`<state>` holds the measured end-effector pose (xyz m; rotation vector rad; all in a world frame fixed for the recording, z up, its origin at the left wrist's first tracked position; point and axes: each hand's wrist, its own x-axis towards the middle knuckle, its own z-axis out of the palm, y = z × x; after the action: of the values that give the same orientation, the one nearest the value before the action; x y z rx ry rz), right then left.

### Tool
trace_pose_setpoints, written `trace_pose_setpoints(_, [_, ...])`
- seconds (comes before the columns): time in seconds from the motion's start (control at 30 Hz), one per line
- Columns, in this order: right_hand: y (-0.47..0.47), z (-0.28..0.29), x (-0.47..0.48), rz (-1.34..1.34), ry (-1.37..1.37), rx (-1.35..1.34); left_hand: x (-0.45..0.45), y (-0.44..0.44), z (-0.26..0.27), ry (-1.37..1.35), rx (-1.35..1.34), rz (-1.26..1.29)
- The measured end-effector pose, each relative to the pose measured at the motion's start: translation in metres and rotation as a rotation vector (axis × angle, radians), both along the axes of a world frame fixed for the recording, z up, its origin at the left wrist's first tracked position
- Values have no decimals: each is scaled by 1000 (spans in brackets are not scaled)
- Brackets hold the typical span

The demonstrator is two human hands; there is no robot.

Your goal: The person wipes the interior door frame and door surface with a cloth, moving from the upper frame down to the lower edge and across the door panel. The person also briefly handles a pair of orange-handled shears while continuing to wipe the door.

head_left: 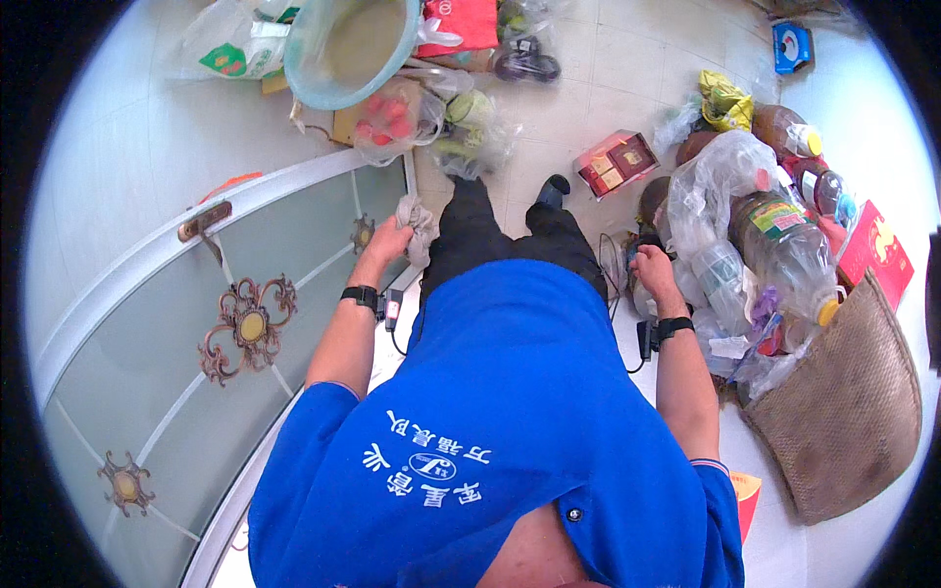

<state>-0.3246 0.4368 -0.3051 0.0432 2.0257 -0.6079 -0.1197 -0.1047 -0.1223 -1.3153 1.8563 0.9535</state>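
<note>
My left hand [390,241] is closed on a crumpled grey cloth [417,229] beside my left thigh, next to a door with frosted glass panels [294,250]. On the other side, my right hand [653,270] hangs beside my right thigh with its fingers curled; whether it holds anything is not clear. Near it lie a clear plastic bag [717,176] and large plastic bottles, one with a green label [775,220]. An open red box with small gold packages [616,163] lies on the floor ahead of my right foot.
Ahead on the left are a light blue plastic basin [294,66], a bag of red produce [386,121] and a bag with green vegetables [470,132]. A woven mat [845,397] leans at the right beside a red box [875,250]. A blue box [792,48] stands farther off.
</note>
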Motion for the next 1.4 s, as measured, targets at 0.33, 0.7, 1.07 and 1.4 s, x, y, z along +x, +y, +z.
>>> trace_pose_setpoints(0.33, [-39,14,-37,-13,-8,-52,55,1,-45,-20,121,237])
trace_pose_setpoints(0.7, [-84,0,-44,154,-22,-57,83,15,-15,9,120,319])
trace_pose_setpoints(1.07, [-224,108,-78,300,-56,-238,35,-34,8,169,29,115])
trace_pose_setpoints(1.4, [-450,229,-81,463,-328,-233,-103,-29,79,679,145,-96])
